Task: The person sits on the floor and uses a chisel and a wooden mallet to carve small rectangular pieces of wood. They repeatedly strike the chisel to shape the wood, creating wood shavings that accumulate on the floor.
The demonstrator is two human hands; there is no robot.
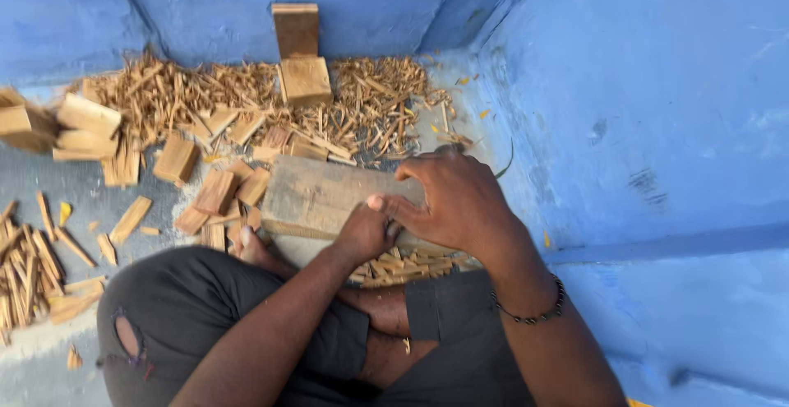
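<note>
I'm looking down at a big wooden block (316,197) lying on the floor right in front of my crossed legs. My right hand (452,201) is spreading over the block's right end, fingers curled down, pressing on it. My left hand (362,233) is bunching into a fist at the block's near edge, touching the right thumb; I cannot tell what, if anything, it is gripping. Thin wood splints (403,265) are piling just under both hands. Beyond the block, a heap of shavings (246,94) is lying against the blue wall (641,86), with 2 square wood pieces (300,57) standing there.
</note>
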